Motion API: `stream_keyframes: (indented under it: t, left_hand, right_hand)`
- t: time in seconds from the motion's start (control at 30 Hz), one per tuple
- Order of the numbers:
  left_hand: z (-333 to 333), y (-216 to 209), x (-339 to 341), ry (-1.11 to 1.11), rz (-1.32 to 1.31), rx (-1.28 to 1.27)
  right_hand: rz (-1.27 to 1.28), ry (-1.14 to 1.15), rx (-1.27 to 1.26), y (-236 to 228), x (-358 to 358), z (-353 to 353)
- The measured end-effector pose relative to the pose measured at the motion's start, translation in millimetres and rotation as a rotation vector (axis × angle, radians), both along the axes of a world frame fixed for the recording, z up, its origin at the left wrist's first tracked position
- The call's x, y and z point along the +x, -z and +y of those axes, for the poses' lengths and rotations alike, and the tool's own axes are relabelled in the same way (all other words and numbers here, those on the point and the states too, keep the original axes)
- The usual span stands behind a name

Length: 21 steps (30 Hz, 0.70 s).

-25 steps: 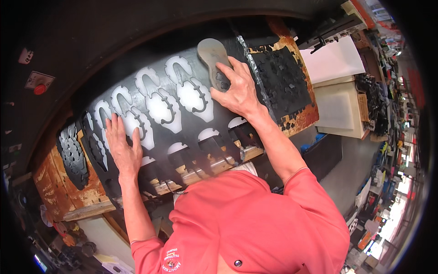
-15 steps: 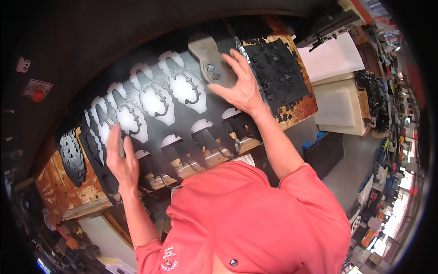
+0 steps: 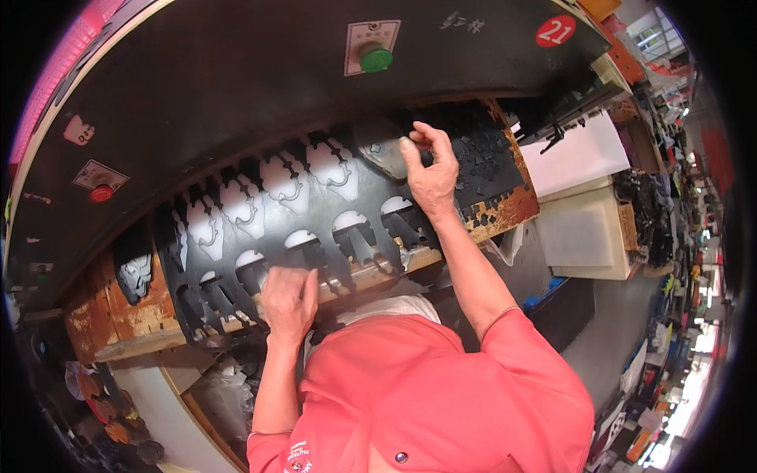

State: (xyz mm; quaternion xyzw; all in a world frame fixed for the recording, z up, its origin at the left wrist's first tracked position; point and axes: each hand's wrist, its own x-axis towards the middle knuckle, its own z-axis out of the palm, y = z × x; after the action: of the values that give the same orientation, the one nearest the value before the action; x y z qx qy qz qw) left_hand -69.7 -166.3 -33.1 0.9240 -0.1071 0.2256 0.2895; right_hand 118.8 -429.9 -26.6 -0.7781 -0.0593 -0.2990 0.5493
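Note:
A black sheet [image 3: 256, 229] lies across the bench with rows of cut-out shapes showing white beneath it. At its far right sits a grey shaped plate [image 3: 378, 150], partly hidden by shadow and my hand. Beside that plate is my right hand [image 3: 435, 177], raised, thumb and fingers apart and nothing visible between them. My left hand [image 3: 289, 303] is over the sheet's near edge, by the lower row of cut-outs. Its fingers look bent but are smeared and partly hidden, so I cannot make out whether it holds anything.
A black machine beam [image 3: 260, 71] with a green button [image 3: 375, 57] and a red button [image 3: 101, 191] spans the far side. Dark cut pieces [image 3: 134, 276] lie on the worn board at left. Black scrap [image 3: 481, 158] covers the right; a pale cabinet [image 3: 579, 209] stands beyond.
My left hand has moved right and nearer to me, from the left cut-outs. My right hand has lifted off the grey plate's edge. The view has tilted, showing more of the machine beam.

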Motion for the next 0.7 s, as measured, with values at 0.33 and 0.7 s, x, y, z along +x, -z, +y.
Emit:
stream_keyframes:
  t: [0.33, 0.7]
  left_hand:
    - [0.3, 6.9, -7.1, -0.054, -0.065, -0.008]
    - [-3.7, 2.0, -6.2, -0.072, -0.069, -0.002]
  right_hand:
    - [-0.454, -0.242, -0.177, -71.9, -11.9, 16.3]
    - [-0.127, -0.294, -0.358, 38.9, -110.1, -2.4]
